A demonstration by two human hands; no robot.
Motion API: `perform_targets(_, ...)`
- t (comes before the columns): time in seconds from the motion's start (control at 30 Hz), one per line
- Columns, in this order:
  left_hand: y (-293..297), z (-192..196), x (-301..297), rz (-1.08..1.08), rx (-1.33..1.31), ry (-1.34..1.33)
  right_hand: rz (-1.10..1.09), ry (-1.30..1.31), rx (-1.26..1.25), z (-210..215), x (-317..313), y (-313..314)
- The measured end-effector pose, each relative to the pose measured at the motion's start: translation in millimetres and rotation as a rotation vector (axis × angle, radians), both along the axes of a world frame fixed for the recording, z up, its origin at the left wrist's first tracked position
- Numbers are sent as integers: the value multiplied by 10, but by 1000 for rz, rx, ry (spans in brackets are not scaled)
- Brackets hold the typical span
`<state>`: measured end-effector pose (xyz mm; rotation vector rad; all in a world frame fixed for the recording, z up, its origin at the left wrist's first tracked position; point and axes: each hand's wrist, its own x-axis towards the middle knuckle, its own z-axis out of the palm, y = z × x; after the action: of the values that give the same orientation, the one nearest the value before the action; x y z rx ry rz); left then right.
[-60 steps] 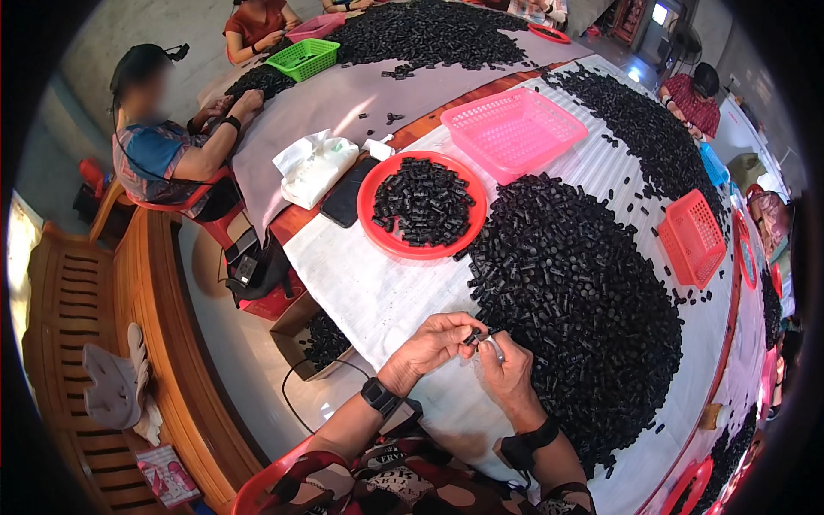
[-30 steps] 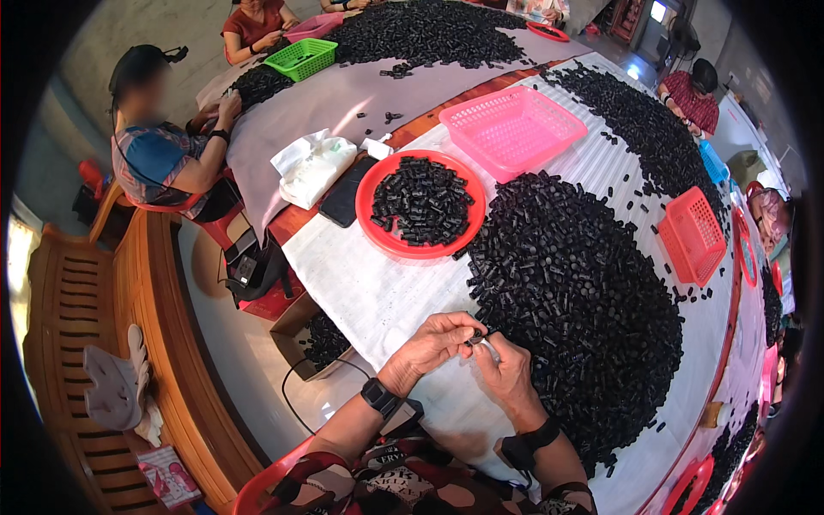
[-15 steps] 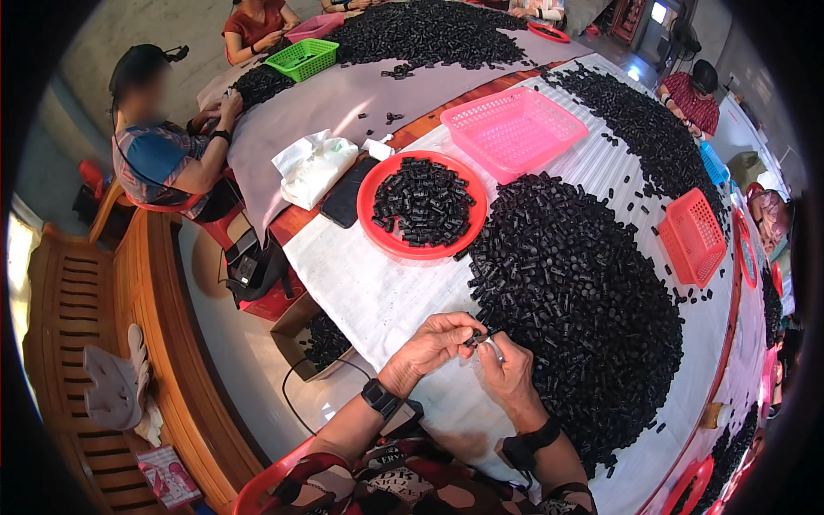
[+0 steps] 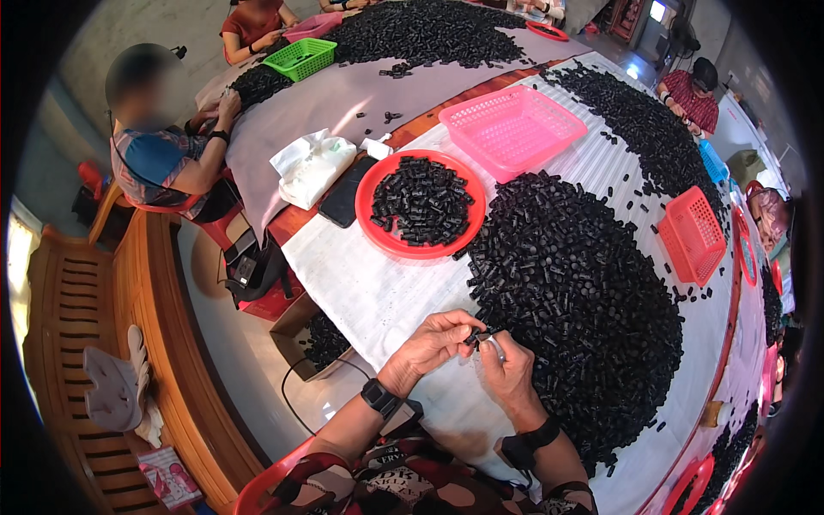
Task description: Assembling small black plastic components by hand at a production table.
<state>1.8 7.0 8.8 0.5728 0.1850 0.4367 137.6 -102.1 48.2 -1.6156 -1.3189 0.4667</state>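
Note:
My left hand [image 4: 432, 345] pinches a small black plastic piece [image 4: 471, 336] between thumb and fingertips at the pile's near left edge. Close against it, the fingers of my right hand [image 4: 508, 371] are closed on something small and pale, mostly hidden, whose kind I cannot make out. Right beside my hands spreads a large heap of black plastic pieces [image 4: 575, 318] on the white table cover [image 4: 343, 283]. Beyond them a round red basin [image 4: 369, 232] holds more of the same pieces.
A pink basket [image 4: 515, 154] stands behind the heap, and a red basket [image 4: 692, 237] at the right. A tissue pack [image 4: 313, 169] and dark phone [image 4: 345, 197] lie left of the basin. Several people work around the tables. An open carton [image 4: 311, 335] sits below the table's left edge.
My hands stay in nearly the same place, with the black piece turned slightly between the fingertips. The whole view has shifted very slightly.

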Motion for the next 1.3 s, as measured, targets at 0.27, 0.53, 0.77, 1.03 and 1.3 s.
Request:
perform_targets(0.27, 8, -25, -12, 4, -32, -1, 30, -14, -30, 10, 6, 2)
perform_targets(0.53, 8, -42, 2, -4, -31, 22, -3, 7, 3, -9, 1, 5)
perform_targets(0.77, 4, -62, -4, -2, -30, 25, 34, -7, -42, -2, 20, 1)
perform_targets(1.03, 12, -61, -14, -22, -17, 28, 47, -1, -49, 29, 16, 10)
perform_targets(1.3, 13, -69, -6, -39, -12, 1, 20, -2, -28, -27, 19, -10)
